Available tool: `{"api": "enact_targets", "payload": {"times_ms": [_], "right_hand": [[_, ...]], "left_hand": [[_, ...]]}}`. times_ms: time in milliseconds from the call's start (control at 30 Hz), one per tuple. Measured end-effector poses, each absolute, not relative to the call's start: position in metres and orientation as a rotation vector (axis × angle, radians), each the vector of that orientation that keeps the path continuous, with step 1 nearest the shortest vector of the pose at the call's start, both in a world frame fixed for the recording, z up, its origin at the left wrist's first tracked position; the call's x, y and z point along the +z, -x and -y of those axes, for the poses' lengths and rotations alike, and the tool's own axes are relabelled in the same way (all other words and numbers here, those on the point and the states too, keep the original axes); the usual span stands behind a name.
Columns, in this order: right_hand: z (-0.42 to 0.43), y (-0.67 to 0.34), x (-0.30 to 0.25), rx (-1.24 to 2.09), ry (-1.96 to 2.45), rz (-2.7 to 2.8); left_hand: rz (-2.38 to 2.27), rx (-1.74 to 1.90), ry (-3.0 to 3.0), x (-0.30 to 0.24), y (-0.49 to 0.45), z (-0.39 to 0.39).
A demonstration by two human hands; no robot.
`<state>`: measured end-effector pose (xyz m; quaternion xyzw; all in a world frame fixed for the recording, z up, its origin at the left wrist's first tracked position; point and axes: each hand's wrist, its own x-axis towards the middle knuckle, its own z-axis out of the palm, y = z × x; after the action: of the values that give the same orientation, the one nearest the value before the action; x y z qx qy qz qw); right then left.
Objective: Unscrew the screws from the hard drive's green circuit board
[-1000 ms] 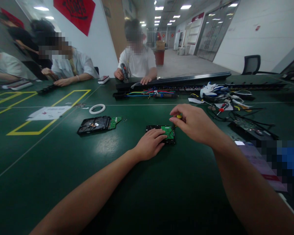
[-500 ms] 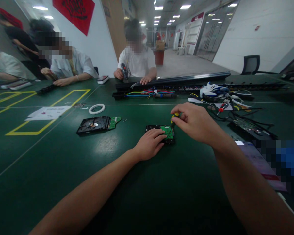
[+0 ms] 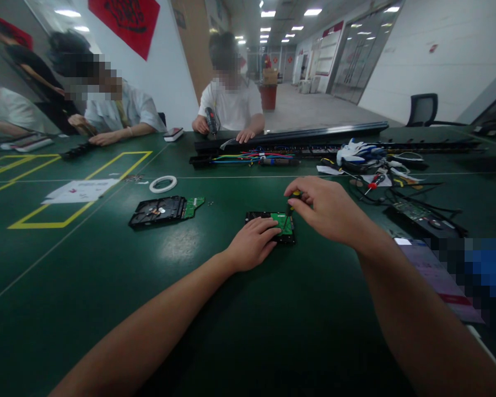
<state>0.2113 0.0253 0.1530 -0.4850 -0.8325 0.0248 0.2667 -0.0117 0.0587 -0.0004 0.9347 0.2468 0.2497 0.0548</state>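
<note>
A hard drive (image 3: 288, 239) with a green circuit board (image 3: 288, 218) facing up lies flat on the green table. My left hand (image 3: 254, 242) holds it down, fingers across its top and thumb at the near edge, covering much of its left part. Pinched in my right hand (image 3: 324, 207) is a small yellow-and-black screwdriver (image 3: 289, 208), tilted, its tip pointing down onto the board. Whether the tip sits in a screw is too small to tell. To the left lies another hard drive (image 3: 159, 212), its green board (image 3: 194, 206) sticking out at the right end.
A white ring (image 3: 162, 184) and papers (image 3: 80, 191) lie left. Long black housings with wires (image 3: 248, 157) span the back. Gloves (image 3: 359, 151), a red screwdriver (image 3: 374, 184) and a dark circuit unit (image 3: 425, 215) are at right. A person opposite holds a power drill (image 3: 210, 120).
My right hand and the screwdriver handle have shifted slightly left, and the handle has turned a little. My left hand and the hard drive stay in place.
</note>
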Motion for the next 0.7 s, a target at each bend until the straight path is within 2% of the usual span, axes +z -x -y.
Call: {"api": "enact_targets", "payload": {"times_ms": [700], "right_hand": [[-0.0227, -0.2078, 0.1537, 0.129, 1.35, 2.218]], "left_hand": [[-0.76, 0.756, -2.842, 0.0004, 0.0111, -0.0582]]}}
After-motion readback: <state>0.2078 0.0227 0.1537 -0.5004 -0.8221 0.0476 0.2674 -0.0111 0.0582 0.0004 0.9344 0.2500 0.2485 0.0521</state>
